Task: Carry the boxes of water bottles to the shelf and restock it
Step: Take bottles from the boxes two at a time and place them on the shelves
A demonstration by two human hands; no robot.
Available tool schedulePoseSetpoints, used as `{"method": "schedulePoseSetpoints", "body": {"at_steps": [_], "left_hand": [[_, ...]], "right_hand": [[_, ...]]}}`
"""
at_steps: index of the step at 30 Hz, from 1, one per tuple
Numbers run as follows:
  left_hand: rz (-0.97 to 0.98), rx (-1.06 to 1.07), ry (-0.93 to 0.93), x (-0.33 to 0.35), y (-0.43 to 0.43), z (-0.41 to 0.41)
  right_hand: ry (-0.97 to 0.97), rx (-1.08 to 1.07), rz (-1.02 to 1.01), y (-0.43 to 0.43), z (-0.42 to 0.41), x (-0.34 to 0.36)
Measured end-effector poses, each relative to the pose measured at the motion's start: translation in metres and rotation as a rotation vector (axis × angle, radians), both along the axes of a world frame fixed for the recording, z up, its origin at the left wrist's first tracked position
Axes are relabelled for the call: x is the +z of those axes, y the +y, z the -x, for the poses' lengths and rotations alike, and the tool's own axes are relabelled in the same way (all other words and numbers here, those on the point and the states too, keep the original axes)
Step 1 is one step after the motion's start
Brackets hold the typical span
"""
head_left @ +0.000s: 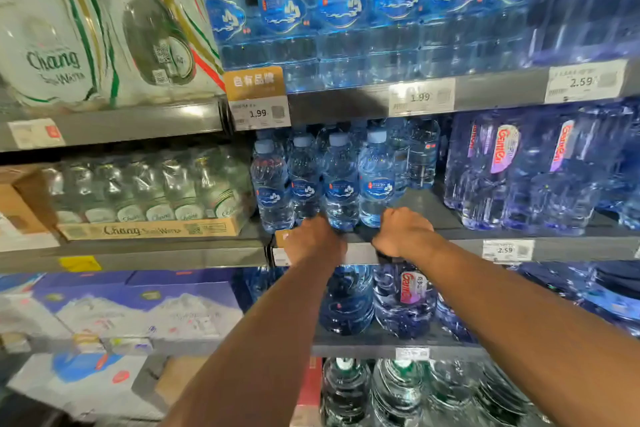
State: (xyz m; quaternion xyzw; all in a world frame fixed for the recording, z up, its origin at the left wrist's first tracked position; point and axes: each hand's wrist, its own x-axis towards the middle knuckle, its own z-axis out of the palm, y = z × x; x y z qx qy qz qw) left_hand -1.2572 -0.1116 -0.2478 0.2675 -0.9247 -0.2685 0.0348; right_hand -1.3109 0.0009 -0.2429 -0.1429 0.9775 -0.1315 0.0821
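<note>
We are partway through restocking, with a row of small water bottles [341,180] at the middle shelf's [450,246] near edge, our left hand [313,241] and right hand [403,230] at their bases (fingers hidden, grip unclear), and bare shelf to their right still to fill.

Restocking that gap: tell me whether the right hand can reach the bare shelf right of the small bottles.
Likely yes: the right hand sits just before the bare shelf patch, with nothing between them.
</note>
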Motion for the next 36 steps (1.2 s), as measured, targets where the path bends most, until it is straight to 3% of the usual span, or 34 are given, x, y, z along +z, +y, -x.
{"method": "schedulePoseSetpoints", "body": {"at_steps": [3,7,15,20,23,36], "left_hand": [[0.292,0.042,-0.104,0.006,-0.001,-0.030],[0.412,-0.056,-0.223,0.004,-0.004,-0.062],[0.408,-0.186,-0.299,-0.018,-0.035,-0.112],[0.304,-0.243,-0.250,-0.053,-0.062,-0.157],[0.356,-0.339,-0.287,-0.077,-0.074,-0.181],[0.208,-0.538,-0.567,-0.234,-0.077,-0.242]], "right_hand": [[0.020,0.092,-0.116,-0.001,-0.021,0.002],[0.044,0.158,-0.192,-0.007,-0.051,0.005],[-0.011,0.145,-0.244,-0.028,-0.104,-0.009],[-0.049,0.151,-0.269,-0.056,-0.153,-0.055],[-0.049,0.147,-0.285,-0.068,-0.191,-0.082],[-0.484,0.010,-0.311,-0.070,-0.268,-0.231]]}}
